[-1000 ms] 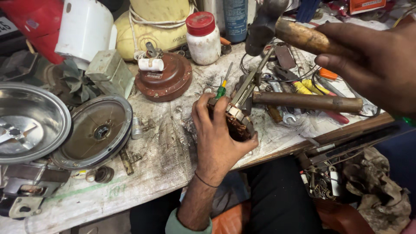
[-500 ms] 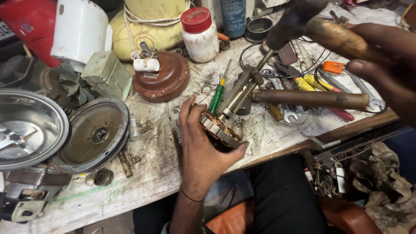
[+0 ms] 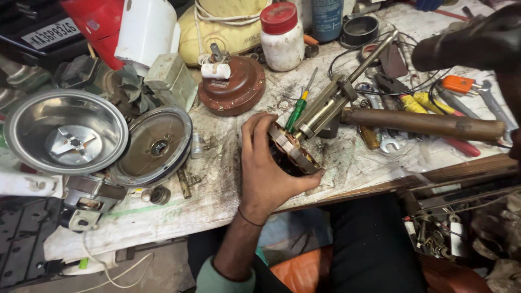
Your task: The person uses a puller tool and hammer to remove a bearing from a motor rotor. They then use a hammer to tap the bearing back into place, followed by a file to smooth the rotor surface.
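Note:
My left hand [image 3: 266, 173] grips a small motor core with copper windings [image 3: 296, 154] near the front edge of the workbench [image 3: 163, 217]. A metal bracket with a long shaft [image 3: 331, 103] sticks up and away from the core. A green-handled screwdriver [image 3: 297, 108] lies just beside it. My right hand [image 3: 477, 43] is raised at the top right, dark and blurred, its fingers closed around a hammer that barely shows. Below it a thick brown wooden handle [image 3: 423, 123] lies on the bench.
A steel bowl with a blade [image 3: 65, 135] and a round grey base plate [image 3: 154, 146] sit at the left. A brown domed housing [image 3: 233, 87] and a red-lidded white jar [image 3: 281, 38] stand behind. Pliers, spanners and an orange-handled tool [image 3: 458, 84] crowd the right.
My left hand has tilted the motor core and set it lower on the bench. My right hand with the hammer has risen toward the upper right corner.

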### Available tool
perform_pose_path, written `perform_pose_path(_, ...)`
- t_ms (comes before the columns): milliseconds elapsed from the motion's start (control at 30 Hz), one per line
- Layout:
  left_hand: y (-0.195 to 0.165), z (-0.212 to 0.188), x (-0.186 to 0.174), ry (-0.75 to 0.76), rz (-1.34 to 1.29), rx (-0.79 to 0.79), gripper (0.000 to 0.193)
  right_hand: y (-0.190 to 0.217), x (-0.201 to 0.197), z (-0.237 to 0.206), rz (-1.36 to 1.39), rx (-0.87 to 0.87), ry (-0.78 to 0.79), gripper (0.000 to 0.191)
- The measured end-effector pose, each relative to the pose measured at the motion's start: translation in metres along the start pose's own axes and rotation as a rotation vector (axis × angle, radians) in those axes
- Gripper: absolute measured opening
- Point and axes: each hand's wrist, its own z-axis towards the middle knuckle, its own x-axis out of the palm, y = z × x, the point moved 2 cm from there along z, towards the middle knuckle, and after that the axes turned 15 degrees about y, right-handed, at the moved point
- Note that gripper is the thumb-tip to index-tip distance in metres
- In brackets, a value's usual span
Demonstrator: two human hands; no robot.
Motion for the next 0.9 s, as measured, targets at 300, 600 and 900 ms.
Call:
perform_pose_path(300,0.009,0.014,0.002,0.190,-0.483,-0.290,0.101,0.014,-0.007,0.008,-0.027,0.021,-0.010,0.065)
perform_pose_path(600,0.004,0.018,0.001,0.188,0.065,0.034,0.088,0.014,-0.011,0.010,-0.039,0.022,-0.020,0.060)
perform_pose_path(900,0.008,0.031,-0.011,0.270,0.071,0.091,0.120,0.031,-0.015,0.014,-0.058,0.022,-0.025,0.055)
